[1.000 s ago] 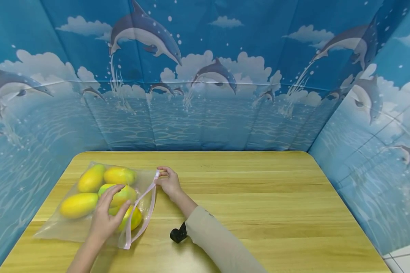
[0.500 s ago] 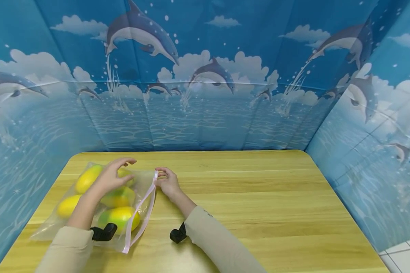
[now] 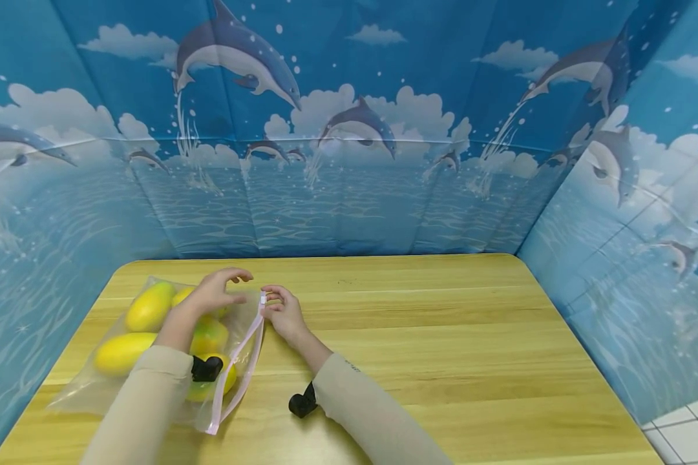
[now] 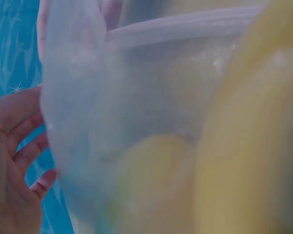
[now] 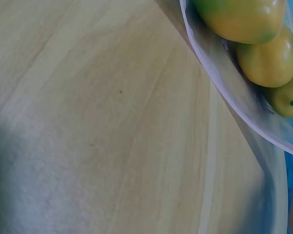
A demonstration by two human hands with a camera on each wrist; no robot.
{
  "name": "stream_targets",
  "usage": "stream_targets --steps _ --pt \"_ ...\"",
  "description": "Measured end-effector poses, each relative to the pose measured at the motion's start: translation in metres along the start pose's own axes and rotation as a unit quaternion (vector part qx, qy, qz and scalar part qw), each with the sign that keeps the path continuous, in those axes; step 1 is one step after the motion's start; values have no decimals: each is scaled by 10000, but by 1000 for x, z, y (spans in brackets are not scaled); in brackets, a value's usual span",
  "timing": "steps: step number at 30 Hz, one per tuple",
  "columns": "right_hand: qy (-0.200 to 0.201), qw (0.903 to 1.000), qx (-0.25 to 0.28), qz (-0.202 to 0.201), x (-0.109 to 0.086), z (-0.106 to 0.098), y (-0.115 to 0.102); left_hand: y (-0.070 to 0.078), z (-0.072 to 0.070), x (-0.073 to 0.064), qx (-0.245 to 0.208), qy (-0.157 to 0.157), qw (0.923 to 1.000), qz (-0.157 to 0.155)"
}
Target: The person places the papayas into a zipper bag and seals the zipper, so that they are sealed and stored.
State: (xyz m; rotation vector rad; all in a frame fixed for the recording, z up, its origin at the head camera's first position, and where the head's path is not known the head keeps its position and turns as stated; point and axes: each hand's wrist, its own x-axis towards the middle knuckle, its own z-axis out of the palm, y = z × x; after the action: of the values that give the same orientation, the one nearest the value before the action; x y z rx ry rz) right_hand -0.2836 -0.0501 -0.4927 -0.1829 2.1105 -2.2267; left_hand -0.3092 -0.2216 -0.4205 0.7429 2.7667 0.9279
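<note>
A clear zip bag (image 3: 245,302) holding several yellow-green mangoes (image 3: 150,307) lies on the left of the table. Its pink zip strip (image 3: 245,387) stands parted, leaving the mouth facing right. My right hand (image 3: 285,316) pinches the far corner of that strip, at the white slider (image 3: 263,299). My left hand (image 3: 214,292) hovers over the bag's far side, fingers loosely bent and thumb apart. In the left wrist view, the left fingers (image 4: 27,141) come right to the bag's side. Through the mouth, mangoes (image 5: 268,58) show in the right wrist view.
The wooden table (image 3: 430,349) extends to the right of the bag. A blue dolphin-print curtain (image 3: 349,206) hangs behind it and along both sides. Black wrist cameras (image 3: 302,402) jut from both sleeves.
My left hand has moved from above the middle mangoes to the bag's far side, then right toward the slider. The right hand keeps its pinch on the corner.
</note>
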Motion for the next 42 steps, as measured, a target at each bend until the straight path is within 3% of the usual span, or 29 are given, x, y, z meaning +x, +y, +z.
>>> stream_targets --steps 9,17,22,32,42 --pt "194 9996 -105 -168 -1 1 2 1 14 7 79 -97 9997 -190" --pt "283 9986 -173 -412 1 2 6 1 27 7 -236 281 9992 -134" --pt "317 9990 -103 -312 0 1 6 0 31 6 -458 407 9978 -239" --pt "373 9986 3 -382 -11 1 -16 -3 37 6 -782 675 9943 -268" --pt "420 9986 -121 -290 -1 3 3 -4 42 5 -747 984 9917 -350"
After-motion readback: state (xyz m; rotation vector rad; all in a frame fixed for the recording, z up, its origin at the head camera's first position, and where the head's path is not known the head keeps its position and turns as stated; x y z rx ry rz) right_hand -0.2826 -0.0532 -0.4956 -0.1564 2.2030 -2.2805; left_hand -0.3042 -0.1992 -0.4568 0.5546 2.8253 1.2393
